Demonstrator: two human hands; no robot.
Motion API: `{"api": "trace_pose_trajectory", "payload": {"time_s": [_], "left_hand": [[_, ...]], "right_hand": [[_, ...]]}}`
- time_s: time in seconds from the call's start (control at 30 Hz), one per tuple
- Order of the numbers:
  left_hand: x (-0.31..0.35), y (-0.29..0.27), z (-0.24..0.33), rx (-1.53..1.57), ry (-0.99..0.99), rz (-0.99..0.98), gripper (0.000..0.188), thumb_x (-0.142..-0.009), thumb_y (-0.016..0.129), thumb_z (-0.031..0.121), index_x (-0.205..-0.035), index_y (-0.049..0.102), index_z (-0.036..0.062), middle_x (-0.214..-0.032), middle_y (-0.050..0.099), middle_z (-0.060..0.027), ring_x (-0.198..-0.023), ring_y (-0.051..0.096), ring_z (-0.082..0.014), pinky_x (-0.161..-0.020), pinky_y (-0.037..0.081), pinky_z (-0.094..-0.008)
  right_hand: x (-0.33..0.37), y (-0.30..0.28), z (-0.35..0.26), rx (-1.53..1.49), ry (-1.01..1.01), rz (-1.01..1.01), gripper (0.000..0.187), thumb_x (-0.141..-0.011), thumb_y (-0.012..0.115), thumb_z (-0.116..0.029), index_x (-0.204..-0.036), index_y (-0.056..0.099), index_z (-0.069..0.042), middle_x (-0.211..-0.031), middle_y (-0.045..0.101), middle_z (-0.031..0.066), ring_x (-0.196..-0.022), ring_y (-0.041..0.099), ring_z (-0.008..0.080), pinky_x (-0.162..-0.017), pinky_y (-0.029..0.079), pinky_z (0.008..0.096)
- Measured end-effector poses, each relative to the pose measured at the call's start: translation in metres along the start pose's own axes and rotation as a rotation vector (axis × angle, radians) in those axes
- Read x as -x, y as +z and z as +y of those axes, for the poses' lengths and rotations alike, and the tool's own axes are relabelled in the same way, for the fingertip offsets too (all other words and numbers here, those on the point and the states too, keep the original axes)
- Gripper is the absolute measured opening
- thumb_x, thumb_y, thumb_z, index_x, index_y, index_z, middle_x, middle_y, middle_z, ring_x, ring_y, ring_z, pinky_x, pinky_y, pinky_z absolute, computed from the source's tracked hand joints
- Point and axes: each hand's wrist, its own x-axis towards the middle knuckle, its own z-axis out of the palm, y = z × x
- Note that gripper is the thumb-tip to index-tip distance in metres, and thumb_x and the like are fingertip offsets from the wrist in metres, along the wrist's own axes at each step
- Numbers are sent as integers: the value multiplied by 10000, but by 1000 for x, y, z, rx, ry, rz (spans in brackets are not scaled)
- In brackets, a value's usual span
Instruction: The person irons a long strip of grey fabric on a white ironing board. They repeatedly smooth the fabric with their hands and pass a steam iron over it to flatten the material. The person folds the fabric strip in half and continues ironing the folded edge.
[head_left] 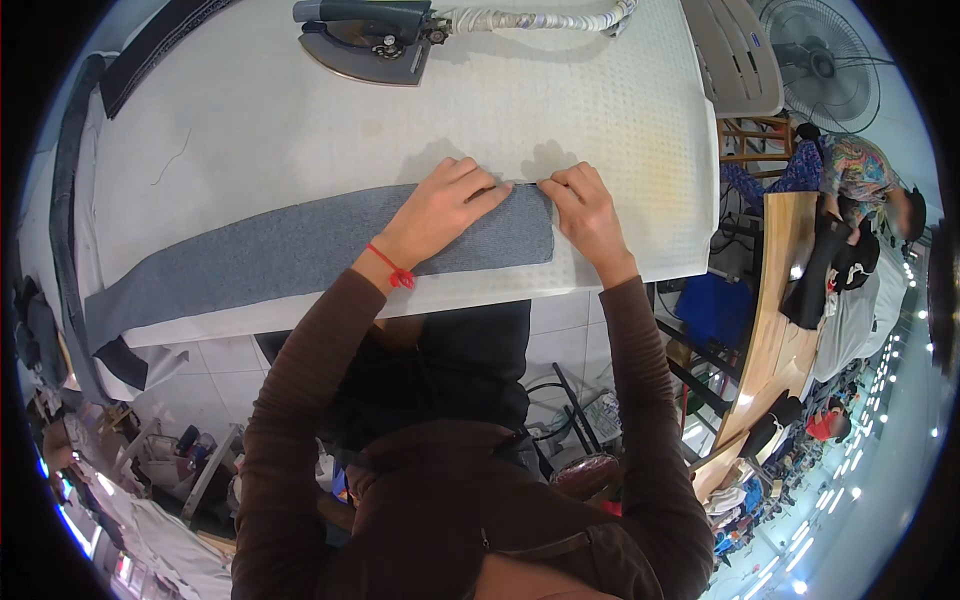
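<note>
A long grey-blue fabric strip [290,245] lies along the near side of the white padded table, its narrower left end reaching the table's edge. My left hand [445,203], with a red string round the wrist, rests across the strip and pinches its far edge near the right end. At the far right corner of the same strip, my right hand [588,212] pinches the cloth between thumb and fingers. The two pinches are a short way apart along that edge.
An iron [365,45] with a wrapped hose [535,20] stands at the table's far side. Dark fabric [150,55] lies at the far left. A grey plastic chair [735,55], a fan [820,65] and a wooden bench [790,240] are on the right, where another person [860,175] works.
</note>
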Motion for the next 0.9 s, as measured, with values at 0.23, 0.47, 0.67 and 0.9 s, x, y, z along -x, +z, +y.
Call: {"api": "trace_pose_trajectory", "payload": {"time_s": [0.23,0.47,0.67,0.9], "left_hand": [[1,1,3,-68,15,-30,368,-917,780,78,-1277,852,49,-1183,711,-40,-1128,658,-230,-989,543,-385],[6,8,44,-274,-100,-28,440,-974,722,145,-1372,799,-26,-1289,716,-102,-1246,685,-275,-1100,557,-425],[1,28,74,-412,-240,-29,516,-1011,719,165,-1479,739,-52,-1362,714,-139,-1311,678,-310,-1203,539,-464],[8,37,71,-187,-321,46,617,-1020,790,191,-1592,674,-8,-1499,679,-150,-1405,638,-340,-1278,494,-505]], "right_hand": [[8,0,-7,55,-55,-14,388,-794,792,81,-1172,809,-3,-1073,692,71,-1001,662,278,-904,571,431],[10,-1,-16,98,-46,-3,421,-808,786,121,-1214,836,22,-1046,723,81,-976,679,276,-853,573,393],[19,-3,-32,164,82,-65,433,-918,768,47,-1340,835,-24,-1294,706,100,-1114,666,305,-975,547,456],[29,9,-51,22,488,100,415,-968,772,20,-1294,916,-192,-1429,691,82,-1283,606,339,-1086,474,493]]}}
